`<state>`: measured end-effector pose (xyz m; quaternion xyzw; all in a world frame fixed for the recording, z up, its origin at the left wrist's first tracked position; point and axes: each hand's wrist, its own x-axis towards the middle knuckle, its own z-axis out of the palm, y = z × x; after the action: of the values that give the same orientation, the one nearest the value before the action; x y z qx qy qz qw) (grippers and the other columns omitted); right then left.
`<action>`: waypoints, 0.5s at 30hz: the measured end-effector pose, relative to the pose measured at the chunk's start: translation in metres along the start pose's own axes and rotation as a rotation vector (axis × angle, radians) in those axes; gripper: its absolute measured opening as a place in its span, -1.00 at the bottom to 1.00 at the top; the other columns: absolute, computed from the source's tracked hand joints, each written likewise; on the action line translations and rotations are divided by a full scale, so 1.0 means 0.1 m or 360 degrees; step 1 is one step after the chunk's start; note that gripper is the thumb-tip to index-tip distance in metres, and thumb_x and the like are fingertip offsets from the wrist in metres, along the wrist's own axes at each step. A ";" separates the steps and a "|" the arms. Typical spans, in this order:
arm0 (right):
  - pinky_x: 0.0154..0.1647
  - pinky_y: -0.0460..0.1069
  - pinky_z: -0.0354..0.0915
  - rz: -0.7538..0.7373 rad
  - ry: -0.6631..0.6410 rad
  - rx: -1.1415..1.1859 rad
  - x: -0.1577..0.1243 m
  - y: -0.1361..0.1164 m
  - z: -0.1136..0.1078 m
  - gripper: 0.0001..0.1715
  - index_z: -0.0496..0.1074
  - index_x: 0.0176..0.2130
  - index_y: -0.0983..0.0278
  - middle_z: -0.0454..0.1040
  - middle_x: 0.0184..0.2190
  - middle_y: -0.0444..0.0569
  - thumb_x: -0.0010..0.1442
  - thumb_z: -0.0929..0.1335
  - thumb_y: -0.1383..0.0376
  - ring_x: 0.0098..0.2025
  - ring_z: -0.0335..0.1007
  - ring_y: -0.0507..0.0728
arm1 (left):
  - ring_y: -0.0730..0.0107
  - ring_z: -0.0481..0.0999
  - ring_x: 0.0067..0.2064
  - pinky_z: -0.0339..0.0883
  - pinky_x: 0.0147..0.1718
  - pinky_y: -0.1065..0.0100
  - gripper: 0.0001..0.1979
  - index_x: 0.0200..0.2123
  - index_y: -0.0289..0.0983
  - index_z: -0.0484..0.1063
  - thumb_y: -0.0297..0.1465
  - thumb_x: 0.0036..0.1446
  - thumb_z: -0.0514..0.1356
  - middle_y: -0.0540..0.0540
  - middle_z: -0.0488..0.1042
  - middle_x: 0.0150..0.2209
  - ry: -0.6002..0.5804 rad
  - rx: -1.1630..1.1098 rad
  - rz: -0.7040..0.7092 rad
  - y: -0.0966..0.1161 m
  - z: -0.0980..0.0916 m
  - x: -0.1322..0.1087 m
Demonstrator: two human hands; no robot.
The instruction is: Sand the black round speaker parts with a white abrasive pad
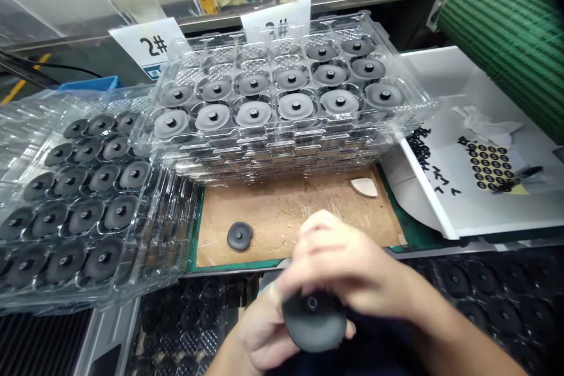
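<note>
Low in front of me, my left hand (267, 329) grips a round black disc (315, 326) with a small hub, its broad face tilted towards me. Over the disc's upper edge bends my right hand (335, 258), its fingers curled together and slightly blurred. Whatever lies between those fingers is hidden. Another black disc (240, 236), with a small stud at its middle, lies on the brown board (273, 205) to the left. A pale wedge-shaped piece (365, 187) rests at the board's far right.
Stacked clear trays (282, 129) with black discs stand behind the board. More disc-filled trays (88, 188) are stacked at left. The white bin (476, 220) at right holds small black parts (418, 144) and a sticker sheet (489, 164). Above it hangs a green belt (506, 29).
</note>
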<state>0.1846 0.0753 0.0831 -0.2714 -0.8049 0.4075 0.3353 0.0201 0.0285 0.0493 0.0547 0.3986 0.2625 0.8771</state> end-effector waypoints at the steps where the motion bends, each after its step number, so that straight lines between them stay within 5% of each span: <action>1: -0.11 -0.03 0.22 0.0168 0.0086 0.0004 -0.04 0.08 0.00 -0.75 0.47 -0.14 0.25 0.52 -0.31 -0.09 0.29 0.22 0.35 -0.24 0.35 0.04 | 0.10 0.59 -0.35 0.47 -0.32 0.20 -0.64 -0.31 -0.40 0.56 -0.43 -0.28 0.43 -0.19 0.59 -0.38 -0.0125 -0.0049 -0.0065 0.01 -0.02 -0.01; 5: -0.19 -0.03 0.32 0.0864 0.0297 -0.0105 -0.32 0.54 0.16 -0.61 0.35 0.04 0.23 0.48 -0.12 -0.03 0.21 0.29 0.35 -0.20 0.39 0.07 | 0.07 0.56 -0.12 0.48 -0.22 0.26 -0.55 -0.09 -0.18 0.48 -0.39 -0.13 0.38 -0.10 0.56 -0.14 -0.0464 -0.0271 -0.0040 0.07 -0.09 -0.04; 8: -0.28 -0.02 0.37 0.1012 0.0312 -0.0150 -0.58 0.85 0.45 -0.66 0.41 -0.03 0.29 0.45 -0.19 0.02 0.20 0.26 0.35 -0.27 0.41 0.08 | 0.08 0.55 -0.10 0.48 -0.22 0.30 -0.56 -0.11 -0.22 0.49 -0.30 -0.14 0.37 -0.13 0.51 -0.07 -0.0439 -0.0237 0.0123 0.11 -0.11 -0.05; 11: -0.15 0.05 0.35 0.1147 0.0395 -0.0256 -0.78 1.00 0.73 -0.66 0.51 -0.24 0.30 0.39 -0.22 0.05 0.22 0.18 0.38 -0.17 0.40 0.14 | 0.07 0.51 -0.04 0.46 -0.17 0.27 -0.48 -0.07 -0.21 0.46 -0.30 -0.18 0.39 -0.17 0.49 -0.03 -0.0329 -0.0192 0.0277 0.11 -0.15 -0.03; 15: -0.11 0.10 0.36 0.1271 0.0518 -0.0368 -0.91 1.00 0.98 -0.68 0.50 -0.15 0.28 0.31 -0.14 0.09 0.17 0.24 0.30 -0.15 0.41 0.18 | 0.12 0.48 -0.01 0.39 -0.08 0.24 -0.44 -0.02 -0.20 0.42 -0.32 -0.18 0.40 -0.20 0.47 0.00 -0.0206 -0.0134 0.0410 0.11 -0.22 0.00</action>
<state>0.1836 0.0161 -0.0727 -0.6572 -0.6139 0.3644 0.2415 -0.0010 0.0356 0.0377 0.0853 0.3194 0.3852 0.8616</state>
